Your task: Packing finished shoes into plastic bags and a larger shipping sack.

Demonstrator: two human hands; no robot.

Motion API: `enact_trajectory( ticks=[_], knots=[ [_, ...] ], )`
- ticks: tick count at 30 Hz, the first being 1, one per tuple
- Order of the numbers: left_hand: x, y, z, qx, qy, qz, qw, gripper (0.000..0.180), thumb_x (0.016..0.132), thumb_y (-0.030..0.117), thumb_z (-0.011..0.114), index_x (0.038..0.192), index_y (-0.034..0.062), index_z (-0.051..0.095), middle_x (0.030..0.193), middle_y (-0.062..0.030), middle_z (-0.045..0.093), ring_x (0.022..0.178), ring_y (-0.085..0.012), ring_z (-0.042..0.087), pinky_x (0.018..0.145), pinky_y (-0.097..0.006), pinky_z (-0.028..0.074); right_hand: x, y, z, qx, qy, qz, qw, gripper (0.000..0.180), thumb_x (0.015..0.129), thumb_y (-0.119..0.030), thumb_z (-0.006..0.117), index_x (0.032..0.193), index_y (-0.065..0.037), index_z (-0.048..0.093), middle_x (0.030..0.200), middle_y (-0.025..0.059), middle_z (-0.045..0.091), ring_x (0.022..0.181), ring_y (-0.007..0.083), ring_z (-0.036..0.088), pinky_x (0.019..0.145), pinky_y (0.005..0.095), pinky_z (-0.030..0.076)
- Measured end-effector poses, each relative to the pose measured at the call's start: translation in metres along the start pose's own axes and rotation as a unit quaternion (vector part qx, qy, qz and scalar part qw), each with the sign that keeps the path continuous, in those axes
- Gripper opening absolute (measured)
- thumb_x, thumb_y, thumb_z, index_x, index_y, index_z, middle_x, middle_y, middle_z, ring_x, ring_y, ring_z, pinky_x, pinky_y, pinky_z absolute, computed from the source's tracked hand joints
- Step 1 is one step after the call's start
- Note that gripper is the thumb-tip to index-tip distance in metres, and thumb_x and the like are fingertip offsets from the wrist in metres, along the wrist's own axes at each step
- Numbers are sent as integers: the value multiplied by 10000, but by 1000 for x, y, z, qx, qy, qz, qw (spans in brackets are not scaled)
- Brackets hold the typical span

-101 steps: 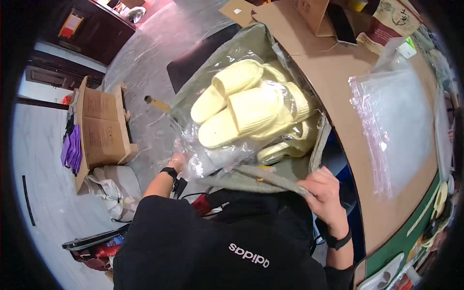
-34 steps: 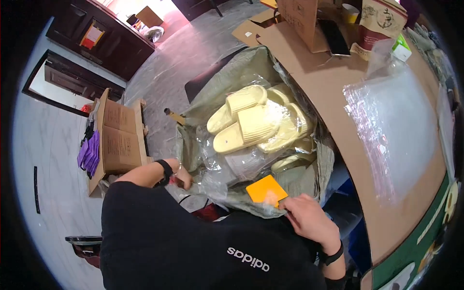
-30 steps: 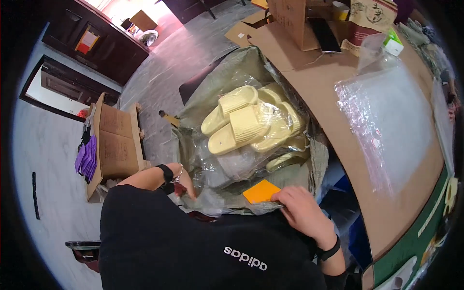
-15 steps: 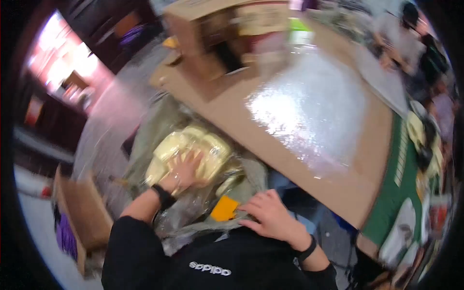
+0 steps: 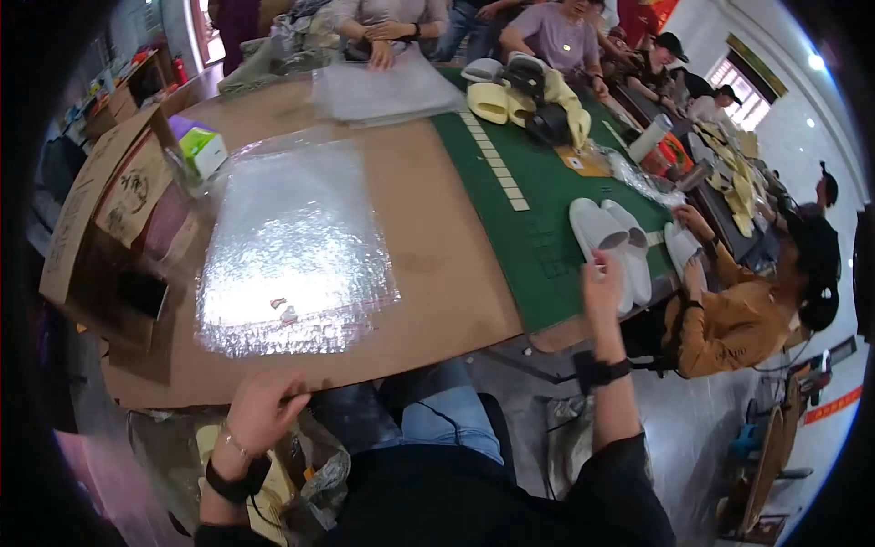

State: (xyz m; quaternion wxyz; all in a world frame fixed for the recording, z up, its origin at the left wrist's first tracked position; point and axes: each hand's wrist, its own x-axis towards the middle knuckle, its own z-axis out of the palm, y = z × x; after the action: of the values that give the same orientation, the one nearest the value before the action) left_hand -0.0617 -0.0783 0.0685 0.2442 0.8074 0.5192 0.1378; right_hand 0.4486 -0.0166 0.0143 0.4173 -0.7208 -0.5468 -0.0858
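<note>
My left hand (image 5: 264, 410) is open at the table's near edge, fingers loosely bent and apart, holding nothing. Just below it, a sack (image 5: 333, 465) contains pale yellow slippers (image 5: 269, 510), partly hidden by my forearm. My right hand (image 5: 602, 292) reaches far out to a pair of white slippers (image 5: 635, 264) lying on the green mat (image 5: 488, 228). Its bent fingers close at the left slipper; exactly where they grip is partly hidden. A stack of clear plastic bags (image 5: 292, 219) lies flat on the brown tabletop (image 5: 447, 301), with tiny scraps on top.
An open cardboard box (image 5: 100, 228) stands at the table's left, beside a green-and-white tissue pack (image 5: 202, 150). Yellow and black slippers (image 5: 538, 100) are piled at the mat's far end. On the right, a co-worker in an orange-brown top (image 5: 738, 319) handles another slipper (image 5: 682, 248).
My view has swung right and up. My left hand has come off the bagged yellow slippers to the table edge. My right hand has left the sack's edge for the white slippers.
</note>
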Motion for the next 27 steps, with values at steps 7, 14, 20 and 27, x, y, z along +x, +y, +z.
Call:
enact_trajectory(
  ticks=[7, 14, 20, 27],
  knots=[
    [83, -45, 1, 240, 29, 2, 970, 503, 752, 236, 657, 1190, 59, 483, 1174, -147, 512, 1133, -297, 451, 964, -434, 333, 66, 127, 5, -305, -150, 274, 900, 726, 739, -459, 616, 1303, -62, 391, 1295, 190, 418, 1204, 368, 370, 929, 530, 352],
    [100, -84, 7, 262, -55, -72, 961, 566, 738, 358, 662, 1195, 117, 430, 1198, -108, 490, 1183, -271, 417, 1009, -521, 256, 86, 178, 26, -180, -164, 136, 960, 479, 744, -288, 629, 1088, 26, 516, 1106, 259, 525, 1026, 410, 494, 851, 464, 401],
    [119, -56, 27, 245, -96, -60, 963, 400, 712, 388, 671, 967, 113, 531, 936, -76, 605, 976, -248, 551, 977, -505, 292, 44, 73, 39, -139, -247, -53, 958, 328, 784, -167, 566, 968, 97, 507, 957, 295, 503, 921, 440, 483, 818, 456, 406],
    [102, -51, 25, 273, 56, 77, 957, 489, 766, 288, 631, 1202, 118, 488, 1197, -168, 520, 1104, -366, 479, 991, -443, 324, 11, 12, 47, -115, -237, -94, 960, 373, 848, -291, 523, 832, 81, 524, 845, 305, 536, 821, 461, 526, 738, 494, 426]
  ],
)
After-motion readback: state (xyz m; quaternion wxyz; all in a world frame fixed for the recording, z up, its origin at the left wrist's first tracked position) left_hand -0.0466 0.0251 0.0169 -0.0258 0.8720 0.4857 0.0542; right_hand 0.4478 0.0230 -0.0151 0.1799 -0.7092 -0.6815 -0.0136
